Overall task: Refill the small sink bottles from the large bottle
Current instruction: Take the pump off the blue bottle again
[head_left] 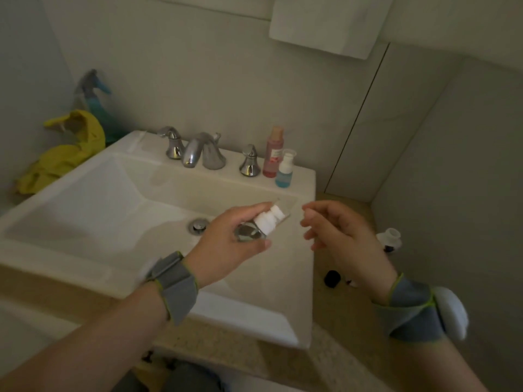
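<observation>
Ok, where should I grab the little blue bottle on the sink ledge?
Grip the blue bottle round its body, below the clear cap, coming from the front right: it stands upright, and the pink bottle crowds its left rear side.

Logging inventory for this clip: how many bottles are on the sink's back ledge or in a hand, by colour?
Pink bottle: 1
Blue pump bottle: 1
Clear pump bottle, gripped by the left hand: 1
Total: 3
</observation>
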`<state>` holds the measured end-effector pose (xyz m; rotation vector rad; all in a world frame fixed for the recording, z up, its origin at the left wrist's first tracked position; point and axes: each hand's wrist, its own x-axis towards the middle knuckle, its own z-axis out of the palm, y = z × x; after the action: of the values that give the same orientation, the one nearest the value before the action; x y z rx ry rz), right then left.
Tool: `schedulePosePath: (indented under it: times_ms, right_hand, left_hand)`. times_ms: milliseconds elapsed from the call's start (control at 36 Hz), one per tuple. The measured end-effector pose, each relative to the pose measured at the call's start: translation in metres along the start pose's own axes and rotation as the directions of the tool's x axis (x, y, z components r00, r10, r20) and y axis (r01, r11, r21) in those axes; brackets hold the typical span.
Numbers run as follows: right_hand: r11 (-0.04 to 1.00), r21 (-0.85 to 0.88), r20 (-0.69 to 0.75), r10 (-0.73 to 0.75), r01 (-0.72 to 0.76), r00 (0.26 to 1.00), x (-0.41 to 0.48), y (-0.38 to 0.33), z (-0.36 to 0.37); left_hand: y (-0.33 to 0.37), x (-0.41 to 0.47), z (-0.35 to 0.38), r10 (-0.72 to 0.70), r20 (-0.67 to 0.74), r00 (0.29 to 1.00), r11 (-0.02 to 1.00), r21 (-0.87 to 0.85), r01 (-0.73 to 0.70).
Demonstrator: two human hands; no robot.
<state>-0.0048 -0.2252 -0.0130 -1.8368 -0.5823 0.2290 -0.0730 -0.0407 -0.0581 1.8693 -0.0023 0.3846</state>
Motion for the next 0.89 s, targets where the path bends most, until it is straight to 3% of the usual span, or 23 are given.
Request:
schedulePosePath:
  times_ms: [111, 250, 444, 639, 778, 833, 889]
  right_hand:
    - [0.997, -0.016, 0.112, 0.082, -0.081, 0.99, 0.007, -0.012, 0.01]
    - [0.979, -0.087, 0.208, 0.197, -0.182, 0.958, 0.013, -0.014, 0.018]
    - [0.989, 0.053, 0.23, 0.119, -0.135, 0.966, 0.014, -0.01, 0.021]
    - [0.991, 0.13, 0.212, 0.004, -0.032, 0.977, 0.011, -0.006, 0.021]
    - [0.99, 0.036, 0.221, -0.141, 0.137, 0.965, 0.008, -0.005, 0.017]
    - [0.993, 0.02, 0.261, -0.116, 0.115, 0.958, 0.007, -0.005, 0.016]
    - [0.999, 0.032, 0.288, 0.002, -0.012, 0.958, 0.007, -0.007, 0.016]
  left_hand:
    - [0.001, -0.007, -0.002, 0.134, -0.018, 0.991, 0.975, 0.184, -0.128]
    - [0.005, -0.012, -0.002, 0.155, -0.093, 0.984, 0.956, 0.267, -0.125]
    - [0.007, -0.016, -0.008, 0.196, -0.207, 0.959, 0.947, 0.295, -0.13]
    - [0.008, -0.016, -0.012, 0.212, -0.166, 0.963, 0.912, 0.387, -0.134]
    - [0.005, -0.02, -0.009, 0.095, -0.197, 0.976, 0.968, 0.247, -0.045]
    - [0.004, -0.021, -0.008, 0.086, -0.192, 0.978, 0.972, 0.232, -0.04]
    - [0.004, -0.022, -0.009, 0.093, -0.176, 0.98, 0.97, 0.239, -0.049]
